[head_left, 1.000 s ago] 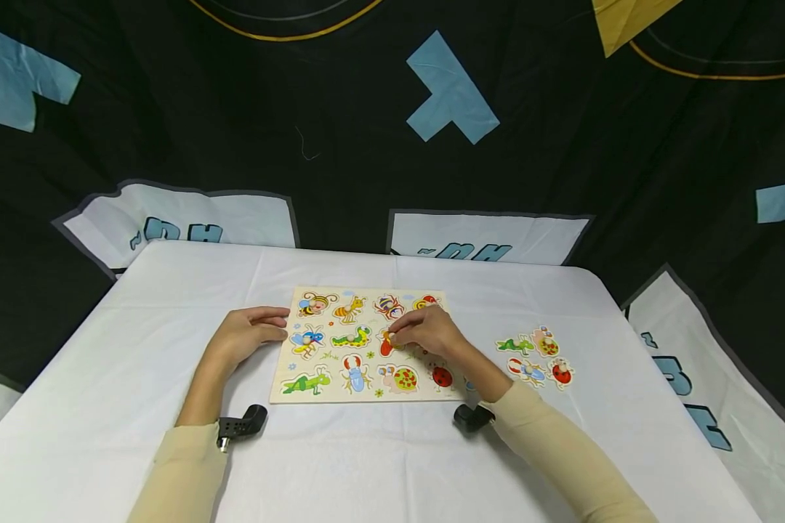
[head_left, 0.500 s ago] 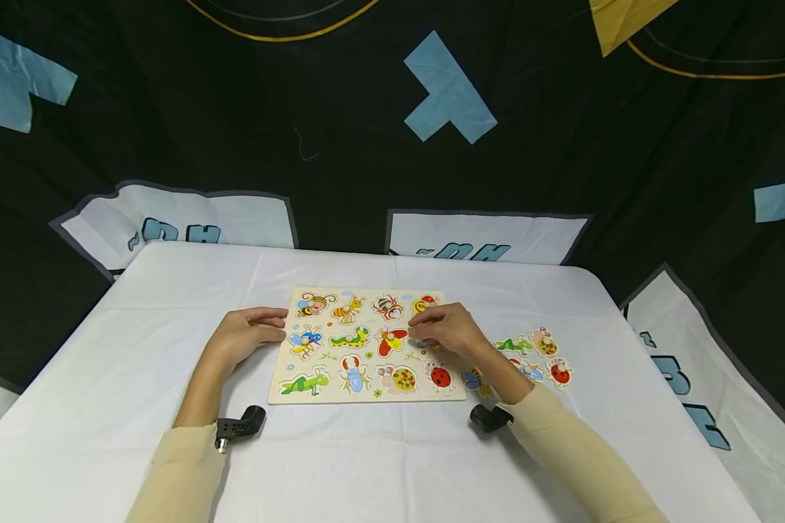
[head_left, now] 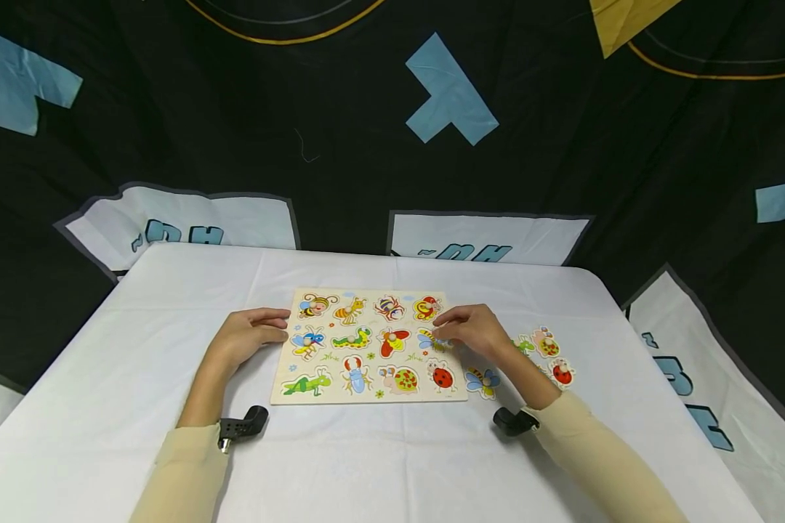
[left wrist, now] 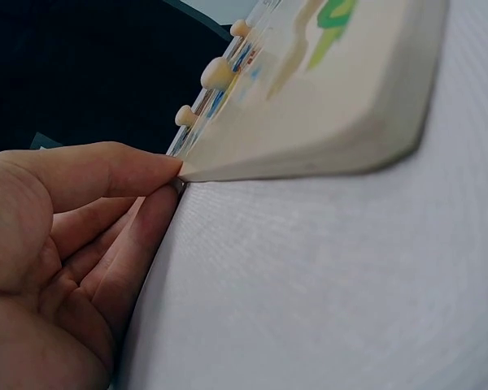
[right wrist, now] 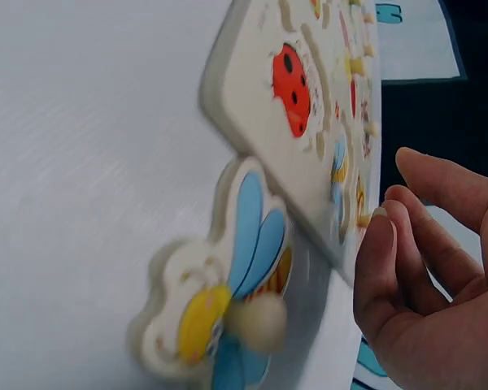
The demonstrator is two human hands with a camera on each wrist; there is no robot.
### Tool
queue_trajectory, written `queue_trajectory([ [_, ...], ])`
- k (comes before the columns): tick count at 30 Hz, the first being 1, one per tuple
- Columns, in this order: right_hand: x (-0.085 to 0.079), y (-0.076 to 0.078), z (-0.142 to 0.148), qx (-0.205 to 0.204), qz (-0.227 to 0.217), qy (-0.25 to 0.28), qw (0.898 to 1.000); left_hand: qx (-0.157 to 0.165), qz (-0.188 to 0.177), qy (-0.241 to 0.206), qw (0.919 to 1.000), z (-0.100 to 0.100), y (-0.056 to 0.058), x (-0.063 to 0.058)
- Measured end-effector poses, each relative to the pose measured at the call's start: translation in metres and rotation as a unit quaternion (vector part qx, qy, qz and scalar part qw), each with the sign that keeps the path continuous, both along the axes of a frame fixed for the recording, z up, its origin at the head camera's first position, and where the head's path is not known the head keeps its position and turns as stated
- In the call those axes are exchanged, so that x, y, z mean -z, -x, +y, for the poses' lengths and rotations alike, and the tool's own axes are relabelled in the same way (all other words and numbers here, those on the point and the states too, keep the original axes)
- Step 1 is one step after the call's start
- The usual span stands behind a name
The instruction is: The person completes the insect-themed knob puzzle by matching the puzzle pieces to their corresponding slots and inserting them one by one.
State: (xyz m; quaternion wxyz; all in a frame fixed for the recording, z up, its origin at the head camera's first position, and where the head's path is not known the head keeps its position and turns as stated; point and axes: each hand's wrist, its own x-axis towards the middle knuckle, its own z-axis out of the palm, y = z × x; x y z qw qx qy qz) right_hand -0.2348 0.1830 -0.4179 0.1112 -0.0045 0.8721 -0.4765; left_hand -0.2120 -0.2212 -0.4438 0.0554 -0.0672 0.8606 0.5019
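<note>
Two tan sleeves [head_left: 183, 472] come in from the near side, and each wrist wears a small black camera [head_left: 243, 423]. They are over a table with a white cloth [head_left: 347, 465]. In the middle lies a flat wooden bug puzzle board [head_left: 340, 397], with a grasshopper, beetle, snail and ladybug picture along its near row. A bee piece [head_left: 481, 382] with blue wings and a round knob lies just beside the board's near right corner. The left hand [head_left: 245, 336] has its fingers fairly straight, and their tips touch the board's left edge. The right hand [head_left: 477, 330] is over the board's right edge, finger and thumb spread with a gap between them. Off to the right lie a ladybug piece [head_left: 562, 372], a snail piece [head_left: 546, 341] and a green piece [head_left: 525, 346] partly hidden by the arm. Behind the table hangs a black cloth [head_left: 347, 174] with a blue shape [head_left: 454, 98] on it.
</note>
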Motion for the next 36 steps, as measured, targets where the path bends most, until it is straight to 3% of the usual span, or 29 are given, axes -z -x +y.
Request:
queue_trajectory([
  [16, 0.001, -0.012, 0.043, -0.014, -0.017, -0.017, 1.0, 0.005, 0.001, 0.006, 1.0, 0.0, 0.001, -0.001],
  [36, 0.002, -0.019, 0.078, -0.153, -0.053, -0.034, 0.986, 0.002, -0.001, 0.0, 1.0, 0.0, 0.002, 0.002],
])
